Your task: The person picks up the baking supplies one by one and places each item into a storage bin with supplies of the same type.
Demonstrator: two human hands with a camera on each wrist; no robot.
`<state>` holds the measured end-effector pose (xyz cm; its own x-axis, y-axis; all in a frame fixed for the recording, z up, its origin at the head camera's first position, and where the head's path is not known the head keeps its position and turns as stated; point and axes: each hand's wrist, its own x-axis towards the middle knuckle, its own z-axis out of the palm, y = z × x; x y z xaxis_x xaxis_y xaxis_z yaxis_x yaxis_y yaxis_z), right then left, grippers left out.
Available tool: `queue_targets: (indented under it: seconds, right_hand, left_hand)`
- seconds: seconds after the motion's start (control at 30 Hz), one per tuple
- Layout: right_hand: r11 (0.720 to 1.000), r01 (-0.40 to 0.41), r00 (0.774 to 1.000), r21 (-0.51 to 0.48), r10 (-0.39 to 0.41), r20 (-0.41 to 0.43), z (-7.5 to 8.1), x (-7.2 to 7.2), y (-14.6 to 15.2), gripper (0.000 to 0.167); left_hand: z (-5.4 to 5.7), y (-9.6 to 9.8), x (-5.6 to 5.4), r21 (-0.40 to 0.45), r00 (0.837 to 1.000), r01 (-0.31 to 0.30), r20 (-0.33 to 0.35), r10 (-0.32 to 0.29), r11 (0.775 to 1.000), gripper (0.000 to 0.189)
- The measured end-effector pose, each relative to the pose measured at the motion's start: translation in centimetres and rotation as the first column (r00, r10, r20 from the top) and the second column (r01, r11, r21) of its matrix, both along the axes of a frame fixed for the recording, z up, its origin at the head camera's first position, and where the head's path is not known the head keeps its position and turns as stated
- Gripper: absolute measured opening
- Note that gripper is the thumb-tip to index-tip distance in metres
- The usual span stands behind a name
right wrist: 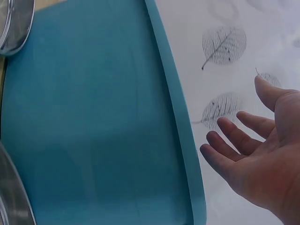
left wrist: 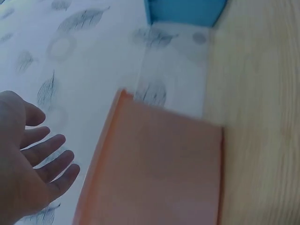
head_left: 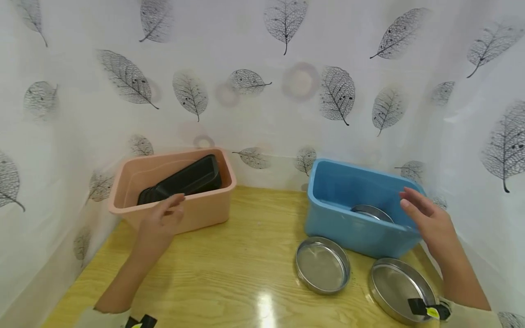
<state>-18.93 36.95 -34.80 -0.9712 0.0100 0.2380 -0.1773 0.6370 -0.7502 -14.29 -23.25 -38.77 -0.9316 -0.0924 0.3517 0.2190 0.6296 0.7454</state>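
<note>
My left hand (head_left: 157, 228) hovers by the near side of a pink bin (head_left: 205, 212), its fingers loosely bent and holding nothing. Inside that bin lean black rectangular pans (head_left: 193, 177), partly hidden by the bin wall. On the other side, my right hand (head_left: 430, 223) is raised at the right end of a blue bin (head_left: 348, 228), fingers apart and empty. A round metal pan (head_left: 371, 212) lies in the blue bin, only partly visible. Two more shallow round metal pans stand on the table: one pan (head_left: 321, 266) before the blue bin, another pan (head_left: 399, 287) below my right forearm.
The yellow wood-grain table (head_left: 246, 255) runs between the two bins. White sheeting (head_left: 254, 123) printed with dark leaves hangs behind and at both sides, close to the bins. Black straps (head_left: 428, 310) sit at both wrists.
</note>
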Motion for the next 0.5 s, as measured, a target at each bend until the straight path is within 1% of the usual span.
queue_targets:
  seconds: [0.07,0.13,0.23,0.37,0.43,0.5]
  right_hand:
    - [0.999,0.049,0.999,0.024,-0.049,0.014,-0.3,0.2,0.8,0.057]
    - [0.996,0.083,0.996,0.041,-0.084,0.035,-0.5,0.4,1.7,0.058]
    - [0.994,0.109,0.992,0.028,-0.111,0.057,-1.0,0.7,3.1,0.059]
    - [0.992,0.129,0.989,-0.004,-0.128,0.076,-1.6,0.9,4.7,0.061]
    - [0.99,0.144,0.986,-0.007,-0.143,0.087,-1.9,1.0,5.3,0.063]
    - [0.988,0.153,0.984,0.001,-0.153,0.094,-2.2,1.1,5.8,0.064]
  left_hand:
    - [-0.4,1.6,-0.3,0.025,0.998,0.051,0.032,-0.052,0.998,0.047]
    - [-0.9,3.2,-0.7,0.06,0.994,0.098,0.045,-0.1,0.993,0.048]
    - [-2.0,5.5,-1.4,0.094,0.986,0.161,0.024,-0.164,0.983,0.045]
    - [-3.5,8.6,-2.3,0.162,0.969,0.232,0.05,-0.243,0.959,0.042]
    - [-4.3,10.0,-2.7,0.19,0.959,0.249,0.089,-0.269,0.95,0.041]
    - [-5.0,11.3,-3.0,0.201,0.948,0.27,0.115,-0.296,0.942,0.042]
